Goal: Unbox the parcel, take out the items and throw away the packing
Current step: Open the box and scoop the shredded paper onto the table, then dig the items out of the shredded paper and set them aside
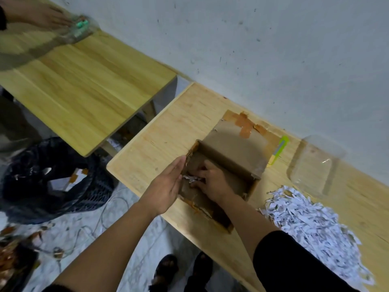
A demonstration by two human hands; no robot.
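1. Hands at work in an opened cardboard box (pixel 227 163) on our light wooden table (pixel 160 140), flaps up and taped at 12 o'clock.
2. Our left hand (pixel 168 186) lies flat and unclenched against the box's 9 o'clock wall; our right hand (pixel 212 182) is inside, fingers curled round a last tuft of shredded paper (pixel 192 178).
3. Removed shreds form a pile (pixel 311 224) at 4 o'clock of the box; a clear plastic container (pixel 313 165) stands at 3 o'clock, a green box cutter (pixel 279 150) at 2 o'clock.
4. We judge the shreds feather-light, loose and apt to scatter: scoop them in bunches. The box looks stiff but worn; grip it by its walls.
5. A black-lined bin (pixel 56 180) waits on the floor at 9 o'clock, just past the table edge, with open room between; another person's hand (pixel 42 15) works a second table at 10 o'clock.
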